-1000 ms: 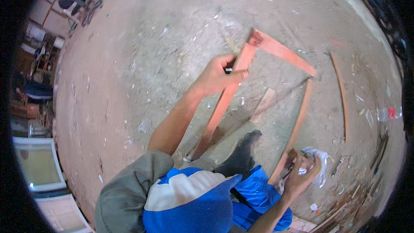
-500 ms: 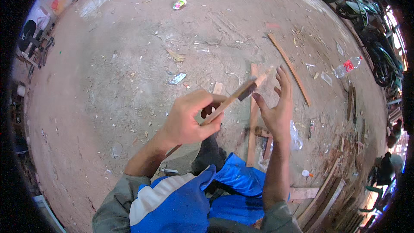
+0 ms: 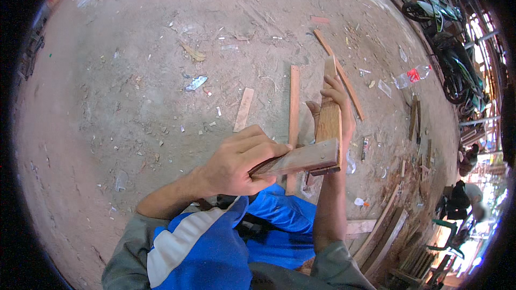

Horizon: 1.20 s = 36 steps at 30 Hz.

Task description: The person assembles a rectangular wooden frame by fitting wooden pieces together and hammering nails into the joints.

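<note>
Brown wood fills both hands in the head view: my left grip (image 3: pixel 242 158) is clamped on the near board (image 3: pixel 295 162), my right grip (image 3: pixel 348 115) curled round the far board (image 3: pixel 329 123). They meet at a corner (image 3: pixel 327 154), held above the floor (image 3: pixel 145 145). Twisting my wrists apart could, I judge, loosen that joint; a slack right grip might let the far board swing.

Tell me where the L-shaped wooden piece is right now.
In the head view, the L-shaped wooden piece is right of centre, one leg in the left hand, the other in the right hand.
</note>
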Motion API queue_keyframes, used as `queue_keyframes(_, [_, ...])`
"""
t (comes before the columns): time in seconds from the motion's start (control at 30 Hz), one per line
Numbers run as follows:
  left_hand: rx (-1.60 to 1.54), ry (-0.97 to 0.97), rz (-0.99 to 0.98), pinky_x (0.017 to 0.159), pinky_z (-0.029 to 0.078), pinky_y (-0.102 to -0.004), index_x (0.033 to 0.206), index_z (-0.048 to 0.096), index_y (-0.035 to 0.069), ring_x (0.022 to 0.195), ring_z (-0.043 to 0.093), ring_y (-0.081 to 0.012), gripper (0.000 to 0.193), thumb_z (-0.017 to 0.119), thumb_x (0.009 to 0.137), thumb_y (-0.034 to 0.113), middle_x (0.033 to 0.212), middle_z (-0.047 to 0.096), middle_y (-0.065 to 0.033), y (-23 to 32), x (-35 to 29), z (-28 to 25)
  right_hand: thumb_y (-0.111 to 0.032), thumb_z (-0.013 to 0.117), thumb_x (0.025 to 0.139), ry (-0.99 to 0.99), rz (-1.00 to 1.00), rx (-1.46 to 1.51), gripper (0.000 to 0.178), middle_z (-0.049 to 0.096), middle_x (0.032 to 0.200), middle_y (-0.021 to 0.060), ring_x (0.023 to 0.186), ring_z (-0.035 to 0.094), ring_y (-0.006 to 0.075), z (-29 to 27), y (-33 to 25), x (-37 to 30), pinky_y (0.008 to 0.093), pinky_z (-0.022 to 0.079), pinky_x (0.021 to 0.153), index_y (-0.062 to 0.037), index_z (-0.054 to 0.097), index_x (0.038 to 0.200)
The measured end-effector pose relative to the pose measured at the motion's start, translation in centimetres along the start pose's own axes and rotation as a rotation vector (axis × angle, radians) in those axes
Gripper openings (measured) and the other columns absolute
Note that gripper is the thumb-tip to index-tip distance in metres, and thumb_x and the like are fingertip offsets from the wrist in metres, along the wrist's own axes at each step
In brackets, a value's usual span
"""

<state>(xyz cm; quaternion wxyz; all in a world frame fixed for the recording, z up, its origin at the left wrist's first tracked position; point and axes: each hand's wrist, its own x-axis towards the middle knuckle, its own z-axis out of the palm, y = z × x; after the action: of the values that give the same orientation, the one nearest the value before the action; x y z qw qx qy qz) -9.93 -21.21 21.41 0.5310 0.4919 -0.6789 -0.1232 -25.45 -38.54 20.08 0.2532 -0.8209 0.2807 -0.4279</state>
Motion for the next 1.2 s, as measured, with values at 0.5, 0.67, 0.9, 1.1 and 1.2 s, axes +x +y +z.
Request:
queue_keyframes(0.5, [-0.033,0.002,0.029,0.068,0.051,-0.0381,0.107,0.070,-0.001,0.075,0.063,-0.0297,0.043,0.081,0.069,0.015,0.086,0.066,-0.0127,-0.2,0.1,0.6,-0.002,0.080,0.081,0.068,0.020,0.005,0.033,0.062,0.135,0.0139,0.139,0.047,0.0339,0.3,-0.3,-0.3,0.0460,0.043,0.110,-0.0071,0.061,0.107])
queue_keyframes(0.67, [-0.046,0.012,0.029,0.068,0.051,-0.0383,0.106,0.070,-0.001,0.075,0.063,-0.0297,0.042,0.080,0.069,0.016,0.085,0.066,-0.0126,-0.2,0.0,0.8,-0.002,0.077,0.085,0.058,-0.004,0.024,0.028,0.062,0.135,0.0146,0.140,0.046,0.0312,0.1,0.2,-0.3,0.0465,0.039,0.113,-0.0068,0.062,0.108])
queue_keyframes(0.9, [-0.053,0.030,0.029,0.068,0.051,-0.0389,0.106,0.071,0.000,0.075,0.063,-0.0299,0.043,0.081,0.067,0.016,0.086,0.067,-0.0126,-0.4,-0.1,0.8,0.000,0.079,0.080,0.074,-0.037,-0.045,0.032,0.064,0.132,0.0126,0.138,0.048,0.0332,0.1,-0.2,0.4,0.0466,0.043,0.111,-0.0073,0.063,0.106])
queue_keyframes(1.1, [-0.089,0.016,-0.020,0.067,0.051,-0.0357,0.108,0.070,0.002,0.075,0.062,-0.0268,0.043,0.081,0.067,0.009,0.088,0.066,-0.0104,-0.8,0.7,-0.2,0.004,0.081,0.076,0.047,-0.031,-0.125,0.048,0.055,0.141,0.0169,0.139,0.046,0.0358,0.5,-0.3,1.0,0.0460,0.045,0.109,-0.0070,0.061,0.117])
queue_keyframes(1.2, [-0.083,0.079,-0.272,0.063,0.048,-0.0307,0.102,0.071,0.000,0.070,0.063,-0.0201,0.028,0.078,0.078,0.011,0.084,0.067,-0.0103,-1.2,1.1,-1.4,0.000,0.081,0.077,-0.003,0.015,-0.173,0.066,0.039,0.152,0.0232,0.143,0.039,0.0400,0.6,0.0,1.6,0.0483,0.039,0.114,-0.0064,0.051,0.135])
